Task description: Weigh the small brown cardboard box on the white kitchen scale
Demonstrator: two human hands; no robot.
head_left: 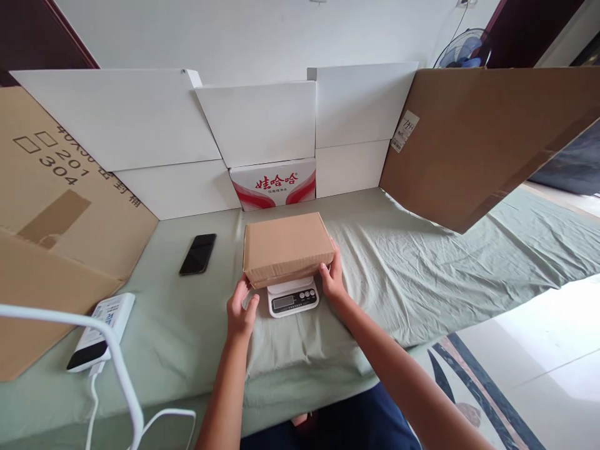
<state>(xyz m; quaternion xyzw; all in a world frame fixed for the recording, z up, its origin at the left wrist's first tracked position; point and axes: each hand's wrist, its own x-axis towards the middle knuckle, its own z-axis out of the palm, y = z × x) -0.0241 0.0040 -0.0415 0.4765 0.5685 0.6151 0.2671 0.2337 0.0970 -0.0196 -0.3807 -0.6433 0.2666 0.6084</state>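
Observation:
A closed brown cardboard box (288, 245) sits over a small white digital kitchen scale (294, 302), covering its weighing platform. The scale's dark display and round buttons show in front of the box. At the box's front left corner is my left hand (242, 309), fingers curled under and behind the edge, thumb apart from it. My right hand (332, 275) grips the right end, with its thumb at the front corner and its fingers along the side. Whether the box rests fully on the platform or is partly held up by my hands, I cannot tell.
A black smartphone (197, 254) lies left on the green cloth (187, 331). Further left is a white power bank (100, 331) with a white cable (117, 356) arching in front. White panels (257, 122), a red-and-white carton (274, 183) and large cardboard sheets (478, 137) wall the sides and back.

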